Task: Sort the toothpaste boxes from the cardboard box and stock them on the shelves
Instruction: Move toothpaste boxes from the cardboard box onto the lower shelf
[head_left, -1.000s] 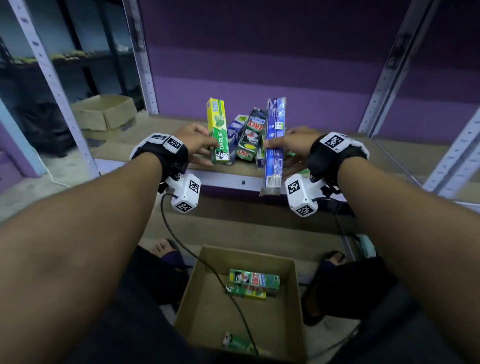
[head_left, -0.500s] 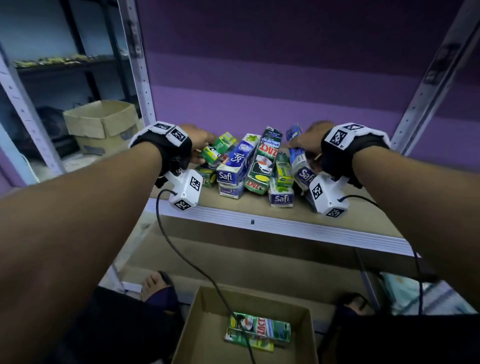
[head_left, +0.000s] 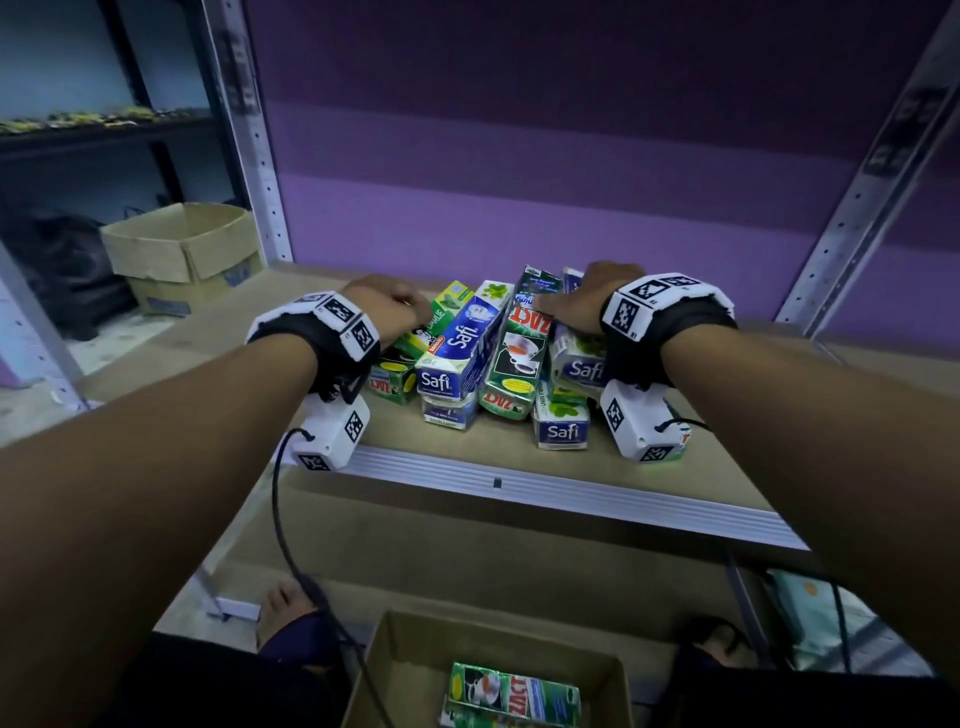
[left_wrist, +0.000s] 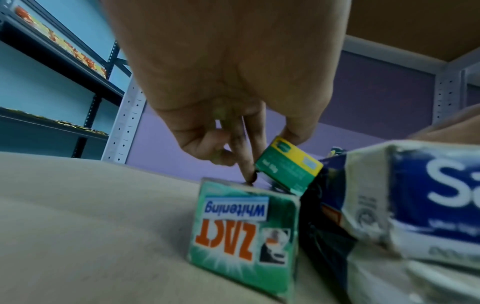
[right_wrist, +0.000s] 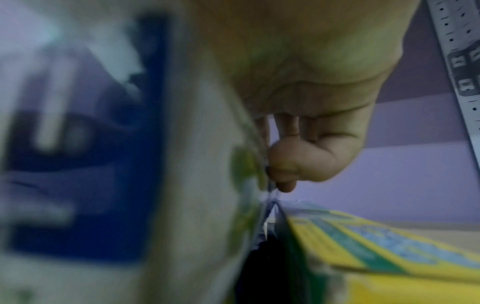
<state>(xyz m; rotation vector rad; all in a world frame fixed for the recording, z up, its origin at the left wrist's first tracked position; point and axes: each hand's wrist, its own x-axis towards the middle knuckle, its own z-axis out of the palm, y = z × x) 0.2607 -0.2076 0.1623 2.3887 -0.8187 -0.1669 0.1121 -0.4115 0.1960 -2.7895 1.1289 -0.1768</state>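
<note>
Several toothpaste boxes lie heaped on the wooden shelf (head_left: 519, 488). My left hand (head_left: 410, 312) pinches a green and yellow Darlie box (head_left: 444, 314) on the heap's left side; the left wrist view shows thumb and fingers on its end (left_wrist: 288, 164), above a green Zact box (left_wrist: 244, 230). My right hand (head_left: 576, 301) lies on the heap's right side, fingers curled against a blue and white Safi box (head_left: 579, 364), which fills the left of the right wrist view (right_wrist: 103, 154). Below, the cardboard box (head_left: 395, 649) holds green Zact boxes (head_left: 514, 696).
Perforated metal uprights (head_left: 249, 130) (head_left: 872, 171) frame the shelf against a purple wall. A second open carton (head_left: 182, 249) sits at the far left. Bare shelf board (head_left: 701, 467) shows right of the heap. My feet (head_left: 283, 608) flank the box on the floor.
A second ago both hands held boxes upright at the shelf's front edge. They have carried them forward and laid them down on the heap, and the view has tilted up.
</note>
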